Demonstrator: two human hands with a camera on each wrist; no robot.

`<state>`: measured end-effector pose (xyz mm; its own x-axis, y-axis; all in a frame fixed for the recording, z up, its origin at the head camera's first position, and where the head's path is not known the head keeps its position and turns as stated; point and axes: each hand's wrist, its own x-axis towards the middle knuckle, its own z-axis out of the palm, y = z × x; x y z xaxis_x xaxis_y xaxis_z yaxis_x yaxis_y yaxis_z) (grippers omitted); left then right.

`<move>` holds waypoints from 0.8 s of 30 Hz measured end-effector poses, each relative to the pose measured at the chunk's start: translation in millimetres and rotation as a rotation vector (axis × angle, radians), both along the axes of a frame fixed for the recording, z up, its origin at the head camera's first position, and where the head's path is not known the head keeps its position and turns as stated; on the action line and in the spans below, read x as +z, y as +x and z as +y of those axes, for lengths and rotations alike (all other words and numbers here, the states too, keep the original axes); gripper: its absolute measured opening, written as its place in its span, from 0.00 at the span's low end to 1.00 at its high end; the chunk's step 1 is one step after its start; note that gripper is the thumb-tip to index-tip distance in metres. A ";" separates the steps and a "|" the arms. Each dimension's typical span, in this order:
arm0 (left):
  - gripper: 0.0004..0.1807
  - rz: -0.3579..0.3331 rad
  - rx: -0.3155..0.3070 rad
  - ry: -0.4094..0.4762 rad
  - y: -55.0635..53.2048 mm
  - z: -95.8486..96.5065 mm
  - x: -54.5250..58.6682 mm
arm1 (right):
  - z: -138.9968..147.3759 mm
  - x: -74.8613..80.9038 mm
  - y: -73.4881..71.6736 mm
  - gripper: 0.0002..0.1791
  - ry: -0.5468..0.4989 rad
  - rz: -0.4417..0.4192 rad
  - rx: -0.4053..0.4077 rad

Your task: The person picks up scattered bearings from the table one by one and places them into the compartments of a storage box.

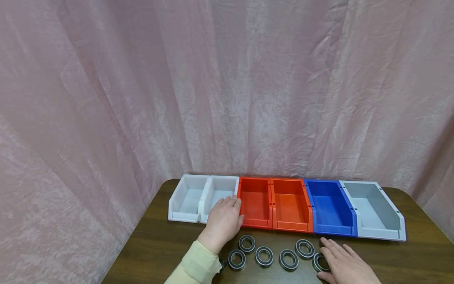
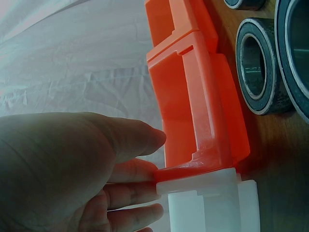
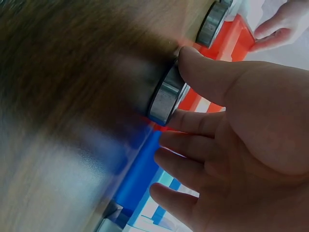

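In the head view my left hand reaches over the near edge of the second white bin, beside the first red bin. Its fingers are extended and hold nothing. Its wrist view shows the thumb near the red bin's front opening and the fingers by the white bin's rim. At the right, my right hand lies over the rightmost ball bearing, with thumb and index finger at opposite sides of its rim. In the right wrist view this bearing sits between them, and the other fingers are spread.
Several more bearings lie flat on the brown wooden table, in front of the bins. The row continues with an orange-red bin, a blue bin and a grey bin. A pink curtain hangs behind.
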<state>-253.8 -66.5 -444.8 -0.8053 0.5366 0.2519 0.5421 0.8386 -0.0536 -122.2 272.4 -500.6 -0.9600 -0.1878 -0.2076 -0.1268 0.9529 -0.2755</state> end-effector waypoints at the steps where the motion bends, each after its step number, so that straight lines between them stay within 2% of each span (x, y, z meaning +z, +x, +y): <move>1: 0.30 -0.001 0.000 0.001 0.2 0.2 0.3 | -0.1 -0.1 0.2 0.42 0.002 -0.001 -0.002; 9: 0.31 -0.030 0.013 0.003 -0.9 0.3 -0.4 | -1.7 -2.2 -0.5 0.41 0.007 0.012 -0.001; 16: 0.32 -0.008 0.006 0.001 -0.4 0.4 0.6 | -1.4 -4.1 0.7 0.40 0.010 0.038 0.007; 24: 0.32 -0.019 0.006 0.001 0.4 0.0 0.1 | 0.1 -5.4 0.7 0.39 0.006 0.054 0.024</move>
